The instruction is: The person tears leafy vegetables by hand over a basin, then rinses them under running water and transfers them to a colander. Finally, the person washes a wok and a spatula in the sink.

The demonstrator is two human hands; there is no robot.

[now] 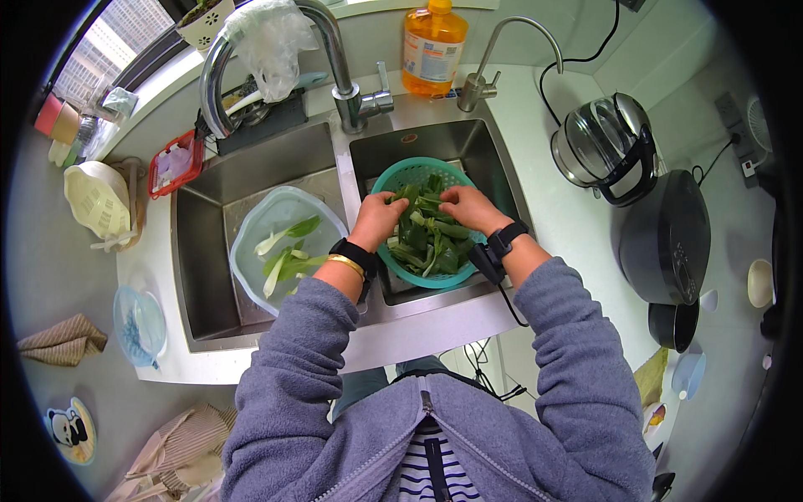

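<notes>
A turquoise colander (428, 164) heaped with green leafy vegetables (433, 241) sits in the right bowl of a steel double sink (257, 339). My left hand (378, 218) pinches a dark green leaf at the heap's upper left. Opposite it, my right hand (475, 209) has thumb and fingers closed on greens at the upper right; the exact piece is partly hidden. In the left bowl stands a pale, translucent plastic basin (241, 260), with several bok choy pieces (282, 260) in what looks like water. My left forearm passes over the basin's right edge.
A chrome faucet (342, 56) with a plastic bag (270, 44) arches over the left bowl. Behind the sink stand an orange bottle (433, 56) and a slim second tap (483, 81). Right are a glass kettle (602, 147) and a dark cooker (665, 238). A cable hangs from my right wrist.
</notes>
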